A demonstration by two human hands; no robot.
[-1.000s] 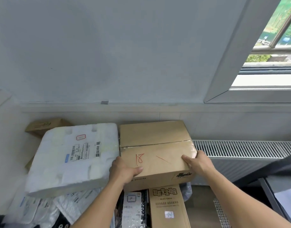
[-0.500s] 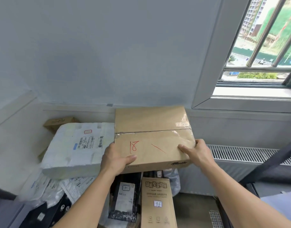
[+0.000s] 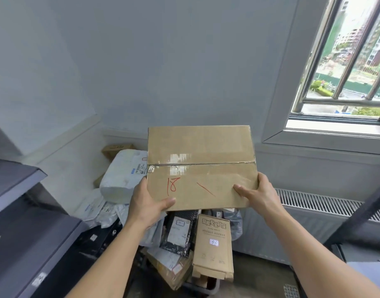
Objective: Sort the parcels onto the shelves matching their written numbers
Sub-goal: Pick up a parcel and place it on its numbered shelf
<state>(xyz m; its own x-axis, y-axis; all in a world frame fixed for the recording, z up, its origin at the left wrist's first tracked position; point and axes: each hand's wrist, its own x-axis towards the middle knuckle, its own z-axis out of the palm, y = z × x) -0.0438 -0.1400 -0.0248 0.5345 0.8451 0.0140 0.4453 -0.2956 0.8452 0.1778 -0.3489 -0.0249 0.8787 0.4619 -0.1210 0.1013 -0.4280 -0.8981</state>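
Cardboard parcel (image 3: 201, 150) marked 18, gripped by left hand (image 3: 146, 204), right hand (image 3: 259, 195), underside hidden

The left hand (image 3: 146, 203) and right hand (image 3: 258, 192) are bare, like the forearms (image 3: 111, 254), with short plain thumbnails.

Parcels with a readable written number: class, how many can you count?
2: the held box marked 18, and the tall carton marked 06 below it. Other numbers may be hidden.
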